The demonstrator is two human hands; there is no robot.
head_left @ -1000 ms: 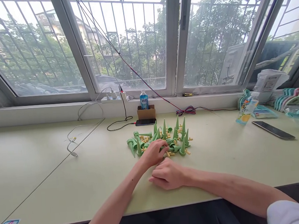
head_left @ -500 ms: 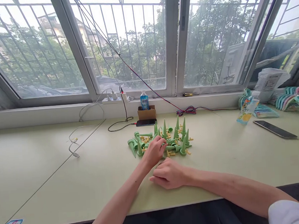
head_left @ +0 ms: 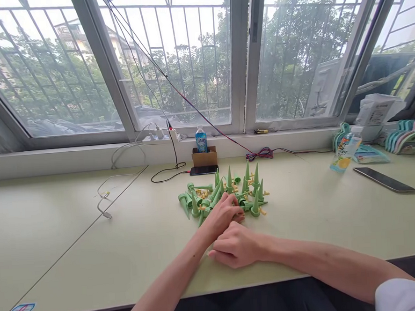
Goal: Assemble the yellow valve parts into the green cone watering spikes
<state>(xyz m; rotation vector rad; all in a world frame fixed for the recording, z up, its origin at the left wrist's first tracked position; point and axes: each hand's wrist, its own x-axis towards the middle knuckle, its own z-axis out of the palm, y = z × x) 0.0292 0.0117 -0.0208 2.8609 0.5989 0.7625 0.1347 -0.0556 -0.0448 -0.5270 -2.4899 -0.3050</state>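
A heap of green plastic plant-watering spikes (head_left: 255, 205) lies on the table, some standing point up and others on their sides. Small yellow valve pieces (head_left: 204, 193) are scattered among them. My left hand (head_left: 225, 211) reaches into the near side of the heap, its fingers bent down and drawn together; their tips are partly hidden, so I cannot see what they grip. Just in front of it, my right hand (head_left: 237, 247) rests low over the table with fingers curled in. Whatever it holds is hidden by the fingers.
Behind the heap are a dark phone (head_left: 203, 170) on a cable and a blue bottle (head_left: 201, 141) in a cardboard box (head_left: 204, 157). To the right are another phone (head_left: 384, 179), a juice bottle (head_left: 346, 150) and pastel hangers (head_left: 406, 138). A pale cable (head_left: 103, 211) lies left.
My left hand has shifted right and slightly toward me over the heap, its fingers reaching lower. My right hand has stayed nearly in place. A hand at the far right edge has gone from view.
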